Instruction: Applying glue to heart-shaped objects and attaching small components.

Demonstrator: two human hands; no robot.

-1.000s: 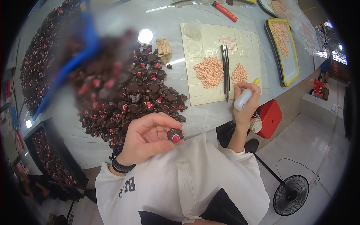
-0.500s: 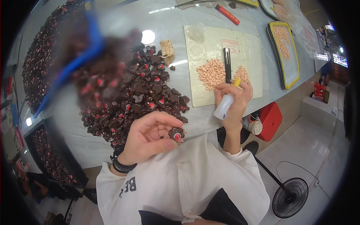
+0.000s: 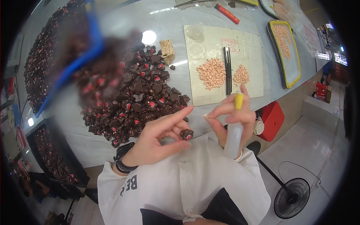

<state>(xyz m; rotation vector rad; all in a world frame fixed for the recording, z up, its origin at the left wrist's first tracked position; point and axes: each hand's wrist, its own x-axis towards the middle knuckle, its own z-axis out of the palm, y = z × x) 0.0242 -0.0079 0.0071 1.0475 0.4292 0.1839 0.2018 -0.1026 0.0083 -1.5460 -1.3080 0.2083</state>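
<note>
My left hand (image 3: 155, 141) holds a small dark brown figure (image 3: 186, 134) with a red-and-white spot, between thumb and fingers; its index finger points out to the right. In my right hand (image 3: 245, 116) is a translucent squeeze bottle (image 3: 234, 139) with a yellow tip (image 3: 239, 99), tip upward. The thumb and index finger of that hand also pinch a tiny pale piece (image 3: 205, 116), close to the left index fingertip. Beyond, a pale board (image 3: 210, 98) bears a larger pile of small pink pieces (image 3: 211, 74), a smaller pile (image 3: 241, 75) and black tweezers (image 3: 228, 71) between them.
A big heap of similar dark figures (image 3: 138, 90) covers the table left of the board. A blurred blue strip (image 3: 77, 63) crosses the upper left. Right stands a yellow-rimmed tray (image 3: 296, 77) with pink pieces. A red marker-like stick (image 3: 227, 14) lies at the back; a fan (image 3: 291, 198) stands on the floor.
My right hand has come back from the small pile toward my body, now with a tiny pale piece pinched. The left hand has shifted slightly right, turning the dark figure and extending its index finger.
</note>
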